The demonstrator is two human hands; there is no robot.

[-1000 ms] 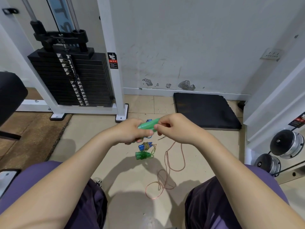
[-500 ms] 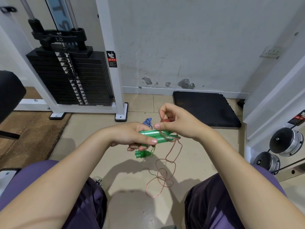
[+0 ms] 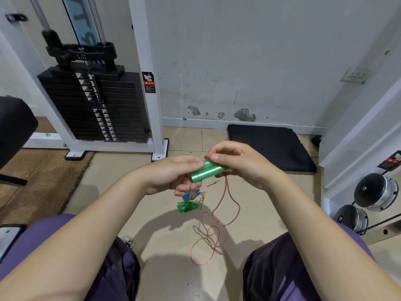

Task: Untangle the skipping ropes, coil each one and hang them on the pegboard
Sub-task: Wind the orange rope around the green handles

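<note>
Two green rope handles (image 3: 206,173) lie side by side, held between both hands above the floor. My left hand (image 3: 171,177) grips their left end with thumb on top. My right hand (image 3: 236,164) pinches the thin copper-pink rope (image 3: 223,216) at the handles' right end; the rope hangs down and piles in loose loops on the tiles between my knees. On the floor just below my left hand lie a blue-handled rope bundle wound with yellowish cord (image 3: 191,194) and a transparent green-handled bundle (image 3: 187,207). No pegboard shows in view.
A white weight-stack machine (image 3: 97,109) stands at the back left. A black foam mat (image 3: 269,146) lies against the wall at the back right. Chrome dumbbells (image 3: 375,192) sit on a rack at the right. A black padded seat (image 3: 15,127) is at the left edge.
My right hand lifted the rope up over the handles and has come back down onto their right end. The handles tilted from level to slanting; the floor loops shifted slightly.
</note>
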